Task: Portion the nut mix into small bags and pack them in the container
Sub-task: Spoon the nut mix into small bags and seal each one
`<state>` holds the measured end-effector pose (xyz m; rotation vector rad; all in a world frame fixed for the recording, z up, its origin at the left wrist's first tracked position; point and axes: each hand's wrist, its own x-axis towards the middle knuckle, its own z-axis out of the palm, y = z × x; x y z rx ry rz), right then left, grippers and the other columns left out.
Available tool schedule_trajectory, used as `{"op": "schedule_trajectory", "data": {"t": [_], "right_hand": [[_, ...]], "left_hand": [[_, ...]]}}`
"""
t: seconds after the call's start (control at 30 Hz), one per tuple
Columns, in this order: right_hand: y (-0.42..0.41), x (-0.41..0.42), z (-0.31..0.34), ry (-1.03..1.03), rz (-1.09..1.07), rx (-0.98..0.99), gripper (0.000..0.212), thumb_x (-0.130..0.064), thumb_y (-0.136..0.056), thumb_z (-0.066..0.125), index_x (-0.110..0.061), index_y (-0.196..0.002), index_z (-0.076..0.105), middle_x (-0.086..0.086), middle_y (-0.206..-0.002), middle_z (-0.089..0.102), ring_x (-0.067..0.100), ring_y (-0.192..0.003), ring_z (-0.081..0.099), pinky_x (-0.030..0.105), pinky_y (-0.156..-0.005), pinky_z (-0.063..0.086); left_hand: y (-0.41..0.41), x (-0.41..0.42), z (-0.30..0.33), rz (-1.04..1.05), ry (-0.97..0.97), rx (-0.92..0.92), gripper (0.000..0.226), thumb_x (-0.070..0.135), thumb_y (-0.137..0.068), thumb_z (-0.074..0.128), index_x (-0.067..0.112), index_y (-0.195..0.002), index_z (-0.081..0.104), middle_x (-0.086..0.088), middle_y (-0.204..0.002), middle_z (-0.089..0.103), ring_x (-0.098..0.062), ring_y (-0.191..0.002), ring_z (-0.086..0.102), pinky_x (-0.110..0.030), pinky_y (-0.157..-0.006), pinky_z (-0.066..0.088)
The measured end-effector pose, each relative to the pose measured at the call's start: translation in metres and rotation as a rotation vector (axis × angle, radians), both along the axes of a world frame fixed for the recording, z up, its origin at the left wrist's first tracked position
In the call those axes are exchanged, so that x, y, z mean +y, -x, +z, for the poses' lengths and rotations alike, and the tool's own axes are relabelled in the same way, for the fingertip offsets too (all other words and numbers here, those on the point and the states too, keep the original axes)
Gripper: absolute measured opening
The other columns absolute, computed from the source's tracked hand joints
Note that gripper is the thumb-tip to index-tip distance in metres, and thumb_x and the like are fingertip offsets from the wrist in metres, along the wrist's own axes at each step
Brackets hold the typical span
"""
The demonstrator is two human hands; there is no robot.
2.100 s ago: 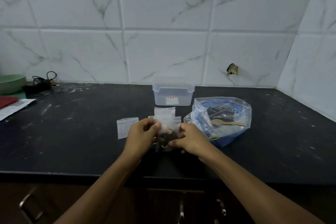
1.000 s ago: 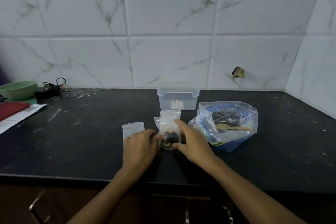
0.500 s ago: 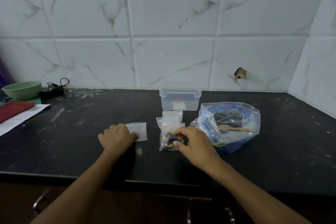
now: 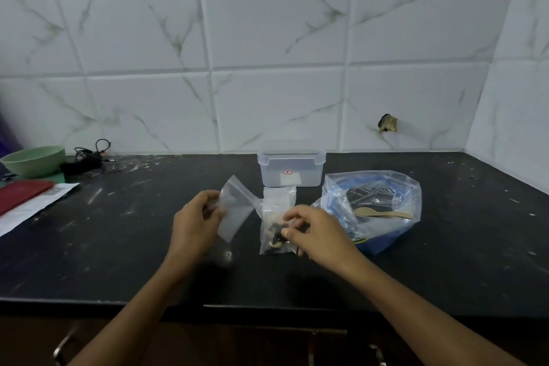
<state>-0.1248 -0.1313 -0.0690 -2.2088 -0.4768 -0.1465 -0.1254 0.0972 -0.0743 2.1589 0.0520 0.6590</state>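
At the far left of the black counter [image 4: 118, 232], a green bowl [image 4: 34, 159] and a red flat item [image 4: 20, 194] on white paper are seen, well apart from the work. Nearer the middle, an empty small bag [image 4: 236, 211] is lifted off the counter and pinched at its left edge by the left hand [image 4: 194, 223], whose fingers are curled round the plastic. Just to its right, a filled small bag [image 4: 276, 232] with nuts lies on the counter, partly over another small bag [image 4: 279, 193] behind it. The filled bag is touched by the right hand [image 4: 315, 233], thumb and forefinger brought close together at the nuts; whether the plastic is actually pinched cannot be told.

Behind these bags the clear container [image 4: 290, 169] stands against the wall, and whether its lid is on cannot be told. At the right, the large bag [image 4: 377, 208] of nut mix is found, its mouth open and a wooden spoon [image 4: 383, 213] lying inside.

The step in hand is judged to be readying the empty bag for filling. It is best done if the mouth is opened fully with both hands, then held near the large bag, so that spilling is avoided when the spoon is tipped.
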Motion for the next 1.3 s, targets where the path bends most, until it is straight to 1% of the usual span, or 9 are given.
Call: {"op": "schedule_trajectory", "data": {"t": [0.2,0.43,0.5,0.6,0.67,0.77,0.9,1.1,1.3], "right_hand": [[-0.004,0.005,0.033,-0.244,0.018,0.139,0.038,-0.034,-0.098,0.049,-0.027,-0.135,0.044,-0.003,-0.112,0.058,0.011,-0.089,0.063,0.027,-0.072,0.054],[-0.001,-0.007,0.04,-0.291,0.031,0.159,0.012,-0.012,-0.093,0.06,-0.006,-0.091,0.07,0.004,-0.079,0.067,0.006,-0.067,0.061,0.015,-0.056,0.05],[0.0,-0.009,0.038,-0.293,0.015,0.156,0.01,-0.01,-0.091,0.062,-0.005,-0.088,0.07,0.005,-0.076,0.068,0.006,-0.063,0.06,0.015,-0.054,0.049],[0.001,-0.008,0.036,-0.244,-0.058,0.112,0.01,-0.014,-0.089,0.065,-0.011,-0.082,0.07,-0.001,-0.072,0.068,0.003,-0.061,0.059,0.018,-0.057,0.048],[0.002,-0.007,0.036,-0.185,-0.106,0.037,0.011,-0.019,-0.087,0.068,-0.015,-0.077,0.07,-0.006,-0.069,0.066,0.0,-0.058,0.057,0.018,-0.059,0.045],[0.007,-0.003,0.037,-0.126,-0.117,-0.05,0.014,-0.024,-0.084,0.072,-0.019,-0.072,0.067,-0.01,-0.063,0.062,-0.006,-0.051,0.054,0.01,-0.052,0.038],[0.01,-0.003,0.034,-0.12,-0.117,-0.117,0.016,-0.025,-0.083,0.073,-0.018,-0.071,0.065,-0.009,-0.062,0.058,-0.006,-0.052,0.053,0.01,-0.05,0.039],[0.013,-0.009,0.037,-0.168,-0.001,0.071,0.014,-0.026,-0.088,0.066,-0.012,-0.092,0.069,-0.002,-0.083,0.069,0.007,-0.077,0.066,0.022,-0.068,0.054],[0.016,-0.014,0.043,-0.293,-0.11,0.145,0.018,-0.014,-0.093,0.056,-0.012,-0.077,0.065,0.003,-0.07,0.067,0.016,-0.067,0.067,0.033,-0.065,0.056]], "left_hand": [[0.018,-0.019,0.036,-0.313,0.223,-0.012,0.016,0.008,-0.091,0.063,0.022,-0.096,0.07,0.001,-0.089,0.074,-0.005,-0.082,0.068,-0.018,-0.072,0.054],[0.015,-0.035,0.033,-0.412,0.223,0.111,0.009,0.006,-0.09,0.065,0.009,-0.097,0.07,-0.008,-0.09,0.073,-0.011,-0.079,0.066,-0.027,-0.075,0.054],[0.014,-0.038,0.03,-0.356,0.182,0.142,0.013,0.013,-0.09,0.066,0.017,-0.102,0.066,-0.002,-0.093,0.072,-0.01,-0.084,0.067,-0.024,-0.075,0.051],[0.017,-0.049,0.028,0.023,-0.072,0.003,0.032,0.032,-0.087,0.069,0.028,-0.116,0.054,0.009,-0.095,0.061,-0.009,-0.09,0.06,-0.029,-0.082,0.048],[0.027,-0.064,0.032,0.138,-0.166,-0.176,0.019,0.036,-0.087,0.067,0.027,-0.098,0.054,0.013,-0.088,0.057,-0.009,-0.086,0.055,-0.033,-0.082,0.045],[0.033,-0.084,0.043,-0.044,0.008,-0.064,0.026,0.044,-0.09,0.06,0.021,-0.077,0.059,0.006,-0.071,0.063,-0.008,-0.068,0.059,-0.025,-0.063,0.046],[0.026,-0.096,0.05,-0.222,0.324,0.141,0.027,0.033,-0.094,0.059,0.007,-0.086,0.064,-0.007,-0.079,0.069,-0.016,-0.074,0.066,-0.031,-0.07,0.053],[0.024,-0.097,0.047,-0.193,0.249,0.076,0.011,0.021,-0.085,0.061,0.016,-0.076,0.065,-0.002,-0.069,0.07,-0.024,-0.074,0.069,-0.049,-0.076,0.058],[0.025,-0.097,0.056,-0.088,0.026,0.028,0.013,0.021,-0.086,0.061,0.019,-0.073,0.061,0.003,-0.065,0.067,-0.016,-0.068,0.065,-0.036,-0.064,0.054]]}}
